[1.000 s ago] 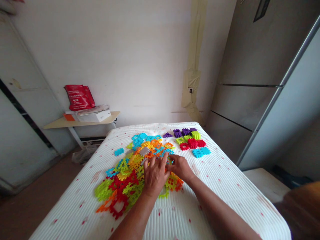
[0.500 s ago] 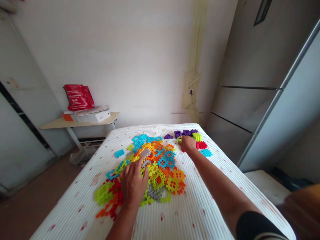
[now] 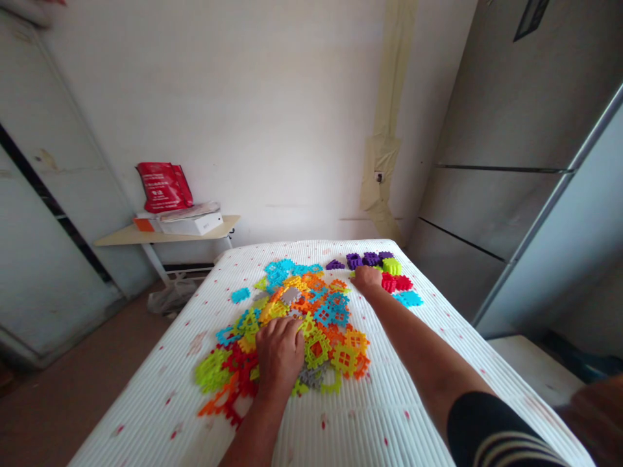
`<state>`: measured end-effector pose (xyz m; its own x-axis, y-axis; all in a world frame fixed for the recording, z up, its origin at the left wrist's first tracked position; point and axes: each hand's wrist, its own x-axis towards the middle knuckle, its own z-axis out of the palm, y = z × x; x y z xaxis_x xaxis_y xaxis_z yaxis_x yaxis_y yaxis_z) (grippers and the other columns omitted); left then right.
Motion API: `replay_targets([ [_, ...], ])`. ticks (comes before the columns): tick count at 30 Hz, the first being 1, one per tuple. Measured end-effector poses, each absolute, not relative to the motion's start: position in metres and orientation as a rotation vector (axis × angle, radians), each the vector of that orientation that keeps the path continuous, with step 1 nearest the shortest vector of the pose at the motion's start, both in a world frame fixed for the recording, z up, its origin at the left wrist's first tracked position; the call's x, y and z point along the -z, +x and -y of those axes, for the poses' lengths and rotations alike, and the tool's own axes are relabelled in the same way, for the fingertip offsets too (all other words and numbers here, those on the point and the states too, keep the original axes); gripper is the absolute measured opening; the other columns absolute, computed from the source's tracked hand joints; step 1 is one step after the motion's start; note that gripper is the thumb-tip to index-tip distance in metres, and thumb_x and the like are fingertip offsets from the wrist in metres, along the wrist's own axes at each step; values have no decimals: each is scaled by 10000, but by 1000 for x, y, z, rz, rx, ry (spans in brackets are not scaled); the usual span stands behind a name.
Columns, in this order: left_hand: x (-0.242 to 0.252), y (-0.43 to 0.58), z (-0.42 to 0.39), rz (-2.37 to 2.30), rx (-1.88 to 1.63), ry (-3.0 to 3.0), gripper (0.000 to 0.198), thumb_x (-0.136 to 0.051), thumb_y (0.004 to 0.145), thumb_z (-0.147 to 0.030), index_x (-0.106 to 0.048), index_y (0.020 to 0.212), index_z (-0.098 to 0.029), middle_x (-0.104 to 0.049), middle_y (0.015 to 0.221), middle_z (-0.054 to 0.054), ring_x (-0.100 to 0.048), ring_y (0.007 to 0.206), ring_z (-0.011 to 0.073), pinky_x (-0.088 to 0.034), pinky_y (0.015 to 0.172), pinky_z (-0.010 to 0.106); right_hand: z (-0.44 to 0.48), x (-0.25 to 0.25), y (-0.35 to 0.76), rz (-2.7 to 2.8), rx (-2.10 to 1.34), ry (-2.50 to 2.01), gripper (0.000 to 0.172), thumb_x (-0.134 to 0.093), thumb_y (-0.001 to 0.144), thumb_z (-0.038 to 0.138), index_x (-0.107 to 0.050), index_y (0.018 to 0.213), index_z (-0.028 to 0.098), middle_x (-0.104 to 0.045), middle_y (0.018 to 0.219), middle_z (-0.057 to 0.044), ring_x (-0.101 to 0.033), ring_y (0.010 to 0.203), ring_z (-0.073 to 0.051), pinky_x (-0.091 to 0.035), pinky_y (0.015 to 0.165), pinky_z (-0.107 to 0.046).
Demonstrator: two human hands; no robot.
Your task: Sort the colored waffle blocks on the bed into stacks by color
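Observation:
A heap of flat plastic interlocking tiles point(image 3: 311, 331) in orange, yellow-green, blue, red and grey lies on a white ribbed table point(image 3: 438, 363). My left hand point(image 3: 280, 353) rests on the heap's near side, fingers curled over the tiles. My right hand point(image 3: 366, 279) reaches to the far side, fingers closed at the edge of small sorted stacks: purple point(image 3: 370, 259), green point(image 3: 392, 266), red point(image 3: 395, 283) and blue point(image 3: 409, 299). What the right fingers hold is hidden.
A low shelf point(image 3: 165, 233) at the back left carries a red bag point(image 3: 164, 187) and a white box point(image 3: 192, 224). A tall grey cabinet point(image 3: 511, 194) stands right of the table. Brown floor point(image 3: 73, 389) lies to the left.
My right hand left the heap and reached to the sorted stacks at the far right. My left hand slid back to the heap's near side and curled its fingers.

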<state>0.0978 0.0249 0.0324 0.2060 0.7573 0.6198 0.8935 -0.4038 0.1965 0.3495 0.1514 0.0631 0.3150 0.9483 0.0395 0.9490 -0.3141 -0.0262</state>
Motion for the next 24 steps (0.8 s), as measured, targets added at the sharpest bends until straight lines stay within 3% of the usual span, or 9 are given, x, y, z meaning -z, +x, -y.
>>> replay_targets([
  [18, -28, 93, -27, 1701, 911, -2208, 218, -497, 802, -200, -677, 913, -254, -674, 985, 47, -564, 948, 235, -397, 780, 395, -143, -69, 354, 1805, 116, -2417, 360, -427, 892, 326, -613, 1115, 112, -581, 1154, -202, -621, 980, -261, -483, 761, -308],
  [24, -30, 95, -27, 1690, 952, -2213, 216, -501, 800, -191, -677, 911, -249, -677, 983, 47, -567, 945, 231, -401, 786, 389, -131, -67, 340, 1975, 64, -2247, 315, -388, 905, 271, -587, 1136, 192, -611, 1149, -112, -590, 1030, -199, -444, 808, -251],
])
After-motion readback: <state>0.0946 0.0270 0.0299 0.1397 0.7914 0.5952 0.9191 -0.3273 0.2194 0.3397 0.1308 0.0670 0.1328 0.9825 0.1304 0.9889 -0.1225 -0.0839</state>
